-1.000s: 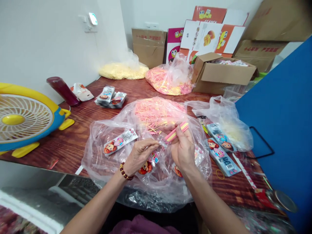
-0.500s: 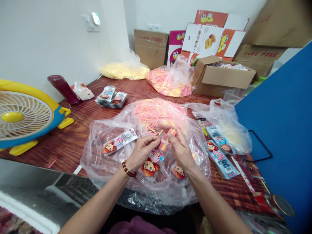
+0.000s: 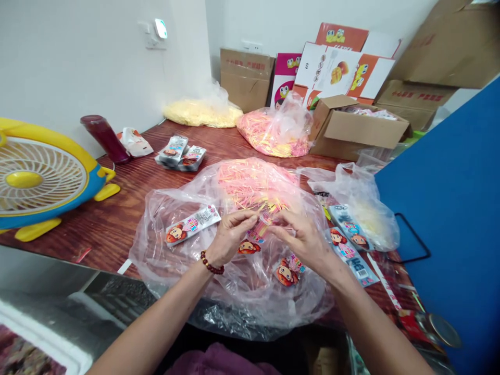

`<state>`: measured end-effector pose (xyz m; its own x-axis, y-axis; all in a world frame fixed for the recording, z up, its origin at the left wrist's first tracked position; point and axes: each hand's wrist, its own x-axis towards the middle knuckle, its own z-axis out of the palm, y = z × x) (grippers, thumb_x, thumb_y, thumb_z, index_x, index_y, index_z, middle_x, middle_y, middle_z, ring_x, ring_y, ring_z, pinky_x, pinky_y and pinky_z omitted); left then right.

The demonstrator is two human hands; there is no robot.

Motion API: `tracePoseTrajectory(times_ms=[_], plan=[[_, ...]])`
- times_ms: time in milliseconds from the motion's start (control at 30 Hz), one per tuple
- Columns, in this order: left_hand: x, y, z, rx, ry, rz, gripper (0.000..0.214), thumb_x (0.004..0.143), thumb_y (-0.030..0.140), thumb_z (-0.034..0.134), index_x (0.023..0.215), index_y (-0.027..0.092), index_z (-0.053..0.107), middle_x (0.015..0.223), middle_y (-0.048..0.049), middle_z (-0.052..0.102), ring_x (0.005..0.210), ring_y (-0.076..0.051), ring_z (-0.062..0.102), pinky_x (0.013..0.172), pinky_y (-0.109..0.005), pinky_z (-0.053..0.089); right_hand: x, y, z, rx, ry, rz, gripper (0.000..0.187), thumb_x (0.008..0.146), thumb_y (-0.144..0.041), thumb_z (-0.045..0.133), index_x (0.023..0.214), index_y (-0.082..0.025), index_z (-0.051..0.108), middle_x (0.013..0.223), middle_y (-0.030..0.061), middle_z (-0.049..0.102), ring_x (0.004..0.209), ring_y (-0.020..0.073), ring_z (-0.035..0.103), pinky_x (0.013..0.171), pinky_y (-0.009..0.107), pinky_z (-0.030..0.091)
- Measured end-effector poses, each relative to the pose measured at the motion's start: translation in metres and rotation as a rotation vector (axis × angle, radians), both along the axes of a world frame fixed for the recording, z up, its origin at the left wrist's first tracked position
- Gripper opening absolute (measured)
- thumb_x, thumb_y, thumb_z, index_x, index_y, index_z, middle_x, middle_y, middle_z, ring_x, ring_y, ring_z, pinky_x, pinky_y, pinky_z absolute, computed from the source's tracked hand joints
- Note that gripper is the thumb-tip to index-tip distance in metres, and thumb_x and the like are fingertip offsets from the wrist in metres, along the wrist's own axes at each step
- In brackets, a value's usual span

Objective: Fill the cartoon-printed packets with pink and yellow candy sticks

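Pouch (image 3: 255, 238): between your hands, above the big clear bag (image 3: 152, 260); likely light, limp, slippery. Hold it by the mouth edge.
Sticks (image 3: 253, 182): thin, probably easy to snap; grip loosely.
Left hand (image 3: 230, 237): your thumb and finger pinch the pouch edge.
Right hand (image 3: 307, 237): at the pouch mouth; can't tell if you're gripping.
Table (image 3: 130, 195): wood-grain, bag film over your workspot.
Room: fan (image 3: 35, 177) on your left, cartons (image 3: 248, 78) behind.

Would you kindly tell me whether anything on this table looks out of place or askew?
Two small things: a red scrap lies loose near the table's front edge, and the dark red bottle behind the fan appears to lean, though the wide view may exaggerate that.
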<state>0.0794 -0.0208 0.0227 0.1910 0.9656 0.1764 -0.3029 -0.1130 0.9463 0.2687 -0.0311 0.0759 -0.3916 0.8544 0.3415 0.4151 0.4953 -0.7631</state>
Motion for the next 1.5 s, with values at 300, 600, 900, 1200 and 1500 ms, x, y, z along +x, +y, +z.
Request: tracePoseTrajectory(times_ms=[300,600,900,1200,1500], plan=[[0.012,-0.001,0.003,0.109,0.262,-0.024,0.022,0.088,0.03,0.061,0.102,0.018,0.074,0.094,-0.0058,0.075,0.083,-0.015,0.067,0.08,-0.03,0.056,0.038,-0.005,-0.021,-0.23,0.154,-0.235,0.028,0.086,-0.043,0.062,0.077,-0.018,0.07,0.062,-0.0015,0.062,0.056,0.0119,0.051,0.052,0.024,0.038],[-0.02,-0.005,-0.007,0.166,0.554,-0.049,0.021,0.091,0.029,0.057,0.101,0.017,0.071,0.085,-0.0053,0.074,0.072,-0.014,0.069,0.067,-0.025,0.054,0.11,-0.053,-0.094,-0.256,-0.499,-0.69,0.031,0.088,-0.049,0.052,0.088,-0.021,0.064,0.075,0.004,0.067,0.067,0.0218,0.06,0.06,0.031,0.041],[-0.023,0.008,-0.008,0.51,1.271,-0.034,0.019,0.091,0.021,0.053,0.091,0.017,0.072,0.088,-0.0091,0.072,0.087,-0.023,0.064,0.081,-0.036,0.048,0.047,0.025,-0.074,-0.03,-0.868,-0.267,0.028,0.097,-0.024,0.038,0.109,-0.019,0.063,0.112,0.0114,0.067,0.1,0.0235,0.064,0.079,0.032,0.048],[0.035,0.029,-0.029,0.521,1.723,-0.183,0.018,0.085,0.02,0.058,0.083,0.011,0.073,0.09,-0.0193,0.072,0.094,-0.033,0.064,0.084,-0.046,0.043,0.039,0.077,-0.091,-0.132,-1.086,-0.014,0.019,0.088,-0.022,0.056,0.102,-0.014,0.066,0.104,0.0159,0.072,0.098,0.0259,0.066,0.08,0.03,0.047],[0.035,0.023,-0.042,0.494,1.733,-0.227,0.018,0.085,0.021,0.056,0.094,0.012,0.068,0.1,-0.0161,0.07,0.097,-0.03,0.064,0.084,-0.042,0.044,0.046,0.087,-0.087,-0.127,-0.857,0.053,0.016,0.089,-0.021,0.052,0.102,-0.018,0.061,0.102,0.007,0.071,0.091,0.0184,0.064,0.071,0.023,0.039]])
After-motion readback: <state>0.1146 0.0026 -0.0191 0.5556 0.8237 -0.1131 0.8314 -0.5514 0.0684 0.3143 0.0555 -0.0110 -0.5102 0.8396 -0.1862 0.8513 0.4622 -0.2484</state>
